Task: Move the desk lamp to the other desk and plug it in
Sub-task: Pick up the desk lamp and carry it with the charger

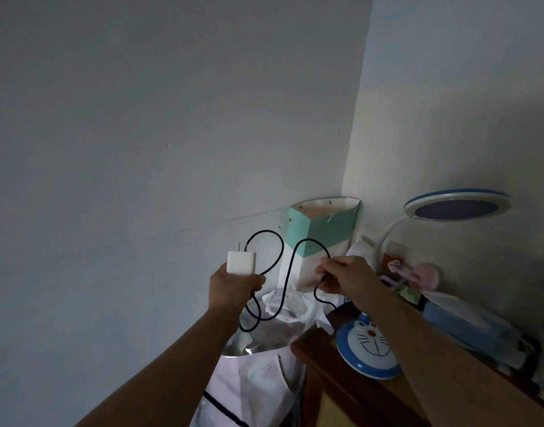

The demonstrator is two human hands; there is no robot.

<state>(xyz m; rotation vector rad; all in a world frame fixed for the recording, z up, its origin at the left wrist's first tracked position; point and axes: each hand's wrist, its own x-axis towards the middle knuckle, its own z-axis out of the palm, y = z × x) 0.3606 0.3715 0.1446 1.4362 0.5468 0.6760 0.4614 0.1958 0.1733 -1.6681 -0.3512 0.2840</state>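
Note:
The desk lamp stands on a brown wooden desk (323, 365) at the right. Its round blue-and-white base (364, 343) bears a cartoon cat face, and a white neck curves up to its round blue-rimmed head (457, 204). My left hand (233, 288) grips a white plug adapter (241, 262), prongs pointing up, in front of the left wall. A black cable (283, 263) loops from the adapter across to my right hand (344, 275), which pinches it, then drops toward the lamp base.
A teal-and-white paper bag (323, 238) stands in the wall corner. White plastic bags (283, 306) and a white paper bag (252, 383) fill the gap left of the desk. A red-labelled bottle (394, 257), a pink object (424, 274) and blue packets (461, 318) crowd the desk's back.

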